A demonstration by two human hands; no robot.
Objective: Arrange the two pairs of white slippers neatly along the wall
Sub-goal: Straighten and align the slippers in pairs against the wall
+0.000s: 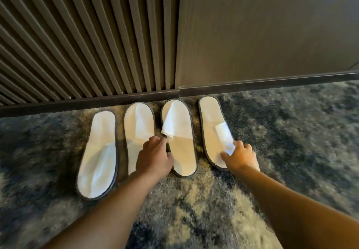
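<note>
Four white slippers lie in a row on the carpet (pixel 291 132), their long sides roughly square to the wall, ends close to the skirting (pixel 272 85). From the left: slipper one (pixel 101 151) sits lowest in the row, its flattened upper at the near end. Slipper two (pixel 138 124) lies just beside it, upper folded toward the wall end. Slipper three (pixel 180 147) is close beside the second, its upper creased and lifted at one corner. Slipper four (pixel 213 128) stands a little apart on the right and tilts, its near end swinging rightward, with its strap folded across the sole.

The left hand (pixel 155 157) rests over the near part of slipper two, fingers reaching into the gap at the edge of slipper three; whether its grip is closed on anything I cannot tell. The right hand (pixel 240 155) presses on the near end of slipper four, its grip pinched on the strap's loose end.

Both bare forearms reach in from the bottom. Nothing else lies on the mottled dark-and-pale carpet around the row. Behind, the wall is ribbed slats (pixel 77 44) on the left and a smooth dark panel (pixel 262 31) on the right, meeting just above slipper three.
</note>
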